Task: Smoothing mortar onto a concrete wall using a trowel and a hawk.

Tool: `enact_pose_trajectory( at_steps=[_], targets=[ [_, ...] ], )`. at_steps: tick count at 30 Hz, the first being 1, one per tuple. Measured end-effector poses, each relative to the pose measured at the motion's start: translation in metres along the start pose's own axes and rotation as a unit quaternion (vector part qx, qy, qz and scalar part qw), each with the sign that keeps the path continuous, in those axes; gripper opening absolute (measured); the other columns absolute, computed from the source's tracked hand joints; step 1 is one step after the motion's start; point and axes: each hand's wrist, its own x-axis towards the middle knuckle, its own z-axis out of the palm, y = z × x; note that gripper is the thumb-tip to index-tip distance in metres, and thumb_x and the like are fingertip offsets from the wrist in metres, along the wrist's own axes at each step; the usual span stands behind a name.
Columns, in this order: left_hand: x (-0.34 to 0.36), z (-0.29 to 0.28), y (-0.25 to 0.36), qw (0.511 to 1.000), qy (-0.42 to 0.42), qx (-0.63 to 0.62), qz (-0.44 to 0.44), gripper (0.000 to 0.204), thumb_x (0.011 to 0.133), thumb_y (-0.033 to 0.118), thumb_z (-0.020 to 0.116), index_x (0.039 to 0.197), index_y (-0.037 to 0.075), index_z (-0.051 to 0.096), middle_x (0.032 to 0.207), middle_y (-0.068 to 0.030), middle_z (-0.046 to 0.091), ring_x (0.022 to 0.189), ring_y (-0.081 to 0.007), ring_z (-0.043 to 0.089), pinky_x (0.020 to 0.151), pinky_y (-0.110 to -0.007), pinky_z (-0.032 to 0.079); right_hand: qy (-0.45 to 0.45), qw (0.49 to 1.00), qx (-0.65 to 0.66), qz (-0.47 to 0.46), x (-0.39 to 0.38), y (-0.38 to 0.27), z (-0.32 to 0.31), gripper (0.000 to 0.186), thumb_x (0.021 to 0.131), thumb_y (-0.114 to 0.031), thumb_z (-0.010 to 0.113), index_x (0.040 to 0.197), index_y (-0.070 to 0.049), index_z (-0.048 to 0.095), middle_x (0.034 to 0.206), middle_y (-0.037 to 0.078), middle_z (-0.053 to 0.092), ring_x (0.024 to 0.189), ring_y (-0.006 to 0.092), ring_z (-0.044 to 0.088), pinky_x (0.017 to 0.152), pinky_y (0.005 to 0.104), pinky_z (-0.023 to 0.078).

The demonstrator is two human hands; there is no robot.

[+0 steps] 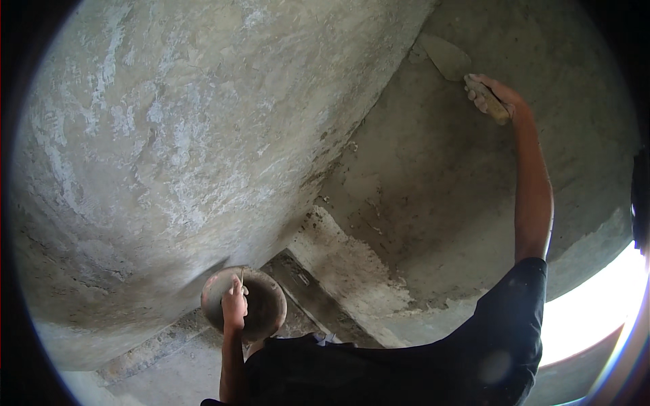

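Note:
My right hand (489, 97), stretched far up and to the right, is closed round the wooden handle of a trowel (447, 58). The trowel's pointed blade lies against the grey plastered wall (433, 142), close to the inside corner. Low and left of centre, my left hand (235, 304) is closed above a round bucket (269, 308). A thin strip, seemingly the bucket's handle, runs from those fingers toward the far rim. The inside of the bucket is shadowed, with a paler patch to the left; its contents cannot be made out.
A rough, white-streaked wall (176, 128) fills the left side and meets the darker wall at a slanting corner. Below the corner runs a ledge (325, 298) with a pale, ragged plaster band beside it. Bright light enters through an opening (596, 304) at the right.

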Motion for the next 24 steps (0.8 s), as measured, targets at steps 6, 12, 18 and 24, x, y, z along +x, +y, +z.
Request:
enact_pose_trajectory(
  at_steps=[6, 12, 18, 24],
  targets=[
    [0.001, 0.004, 0.007, 1.000, -0.014, -0.022, 0.014, 0.065, 0.083, 0.066, 0.036, 0.067, 0.004, 0.048, 0.043, 0.0029, 0.028, 0.032, -0.0065, 0.028, 0.030, -0.023, 0.022, -0.006, 0.991, 0.125, -0.047, 0.014, 0.039, 0.017, 0.025, 0.086, -0.025, 0.058, 0.095, -0.004, 0.048, 0.073, 0.005, 0.053, 0.050, 0.0084, 0.046, 0.040, 0.0192, 0.041],
    [-0.001, -0.004, 0.004, 0.998, -0.043, -0.039, 0.016, 0.060, 0.085, 0.061, 0.037, 0.068, 0.005, 0.047, 0.043, 0.0034, 0.029, 0.031, -0.0063, 0.027, 0.030, -0.023, 0.021, 0.011, 0.947, 0.302, -0.108, 0.036, 0.082, 0.082, 0.022, 0.086, -0.024, 0.058, 0.096, -0.006, 0.050, 0.073, 0.004, 0.053, 0.053, 0.0117, 0.048, 0.046, 0.0242, 0.044],
    [-0.013, -0.022, -0.001, 0.998, -0.061, -0.024, -0.014, 0.057, 0.087, 0.058, 0.037, 0.066, 0.006, 0.046, 0.042, 0.0036, 0.028, 0.031, -0.0057, 0.026, 0.030, -0.024, 0.020, -0.024, 0.916, 0.362, -0.169, 0.086, 0.136, 0.107, 0.029, 0.084, -0.028, 0.058, 0.096, -0.003, 0.050, 0.073, 0.007, 0.052, 0.056, 0.0153, 0.049, 0.052, 0.0273, 0.044],
    [-0.019, -0.035, -0.018, 0.997, -0.060, 0.013, -0.039, 0.063, 0.085, 0.063, 0.035, 0.067, 0.004, 0.050, 0.042, 0.0021, 0.031, 0.031, -0.0080, 0.030, 0.031, -0.024, 0.024, -0.019, 0.895, 0.405, -0.186, 0.097, 0.179, 0.142, 0.033, 0.083, -0.034, 0.060, 0.094, -0.004, 0.051, 0.074, 0.006, 0.052, 0.057, 0.0145, 0.049, 0.052, 0.0263, 0.042]
  ],
)
